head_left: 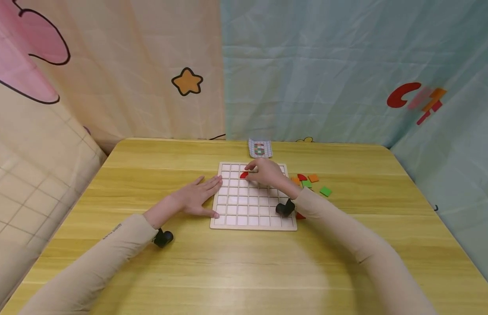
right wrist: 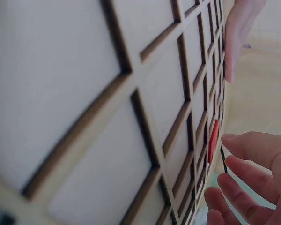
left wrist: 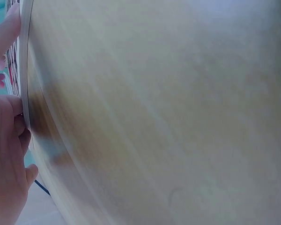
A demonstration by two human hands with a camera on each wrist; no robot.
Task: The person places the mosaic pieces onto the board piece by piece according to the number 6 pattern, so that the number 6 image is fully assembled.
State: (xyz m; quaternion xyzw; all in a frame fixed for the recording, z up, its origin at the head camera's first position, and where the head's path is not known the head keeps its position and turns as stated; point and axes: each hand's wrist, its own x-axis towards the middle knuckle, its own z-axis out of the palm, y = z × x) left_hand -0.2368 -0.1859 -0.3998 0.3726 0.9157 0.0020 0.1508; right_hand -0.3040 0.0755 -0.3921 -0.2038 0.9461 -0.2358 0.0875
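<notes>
Nearest, the bare tabletop [head_left: 228, 271] runs up to a white gridded board [head_left: 253, 227]. The left hand [head_left: 197, 197] lies flat-fingered along the board's left edge, thumb at the near corner, gripping nothing and seemingly steadying it. By the board's right side, under the right sleeve [head_left: 342, 232], a red tile [head_left: 300, 216] pokes out. Farther up, the right hand [head_left: 267, 172] hovers over the upper cells, thumb and forefinger apart with nothing between them. Just beside the thumb, a red piece [head_left: 244, 175] lies at a cell in the third column from the left, second row from the far edge; whether the thumb touches it, I can't tell.

The step looks like seating this piece; the next move probably calls for a light nudge to square it. To the right lie orange [head_left: 313, 178] and green tiles [head_left: 326, 191]. Farthest on the tabletop, a patterned card [head_left: 260, 148] stands beyond the board.
</notes>
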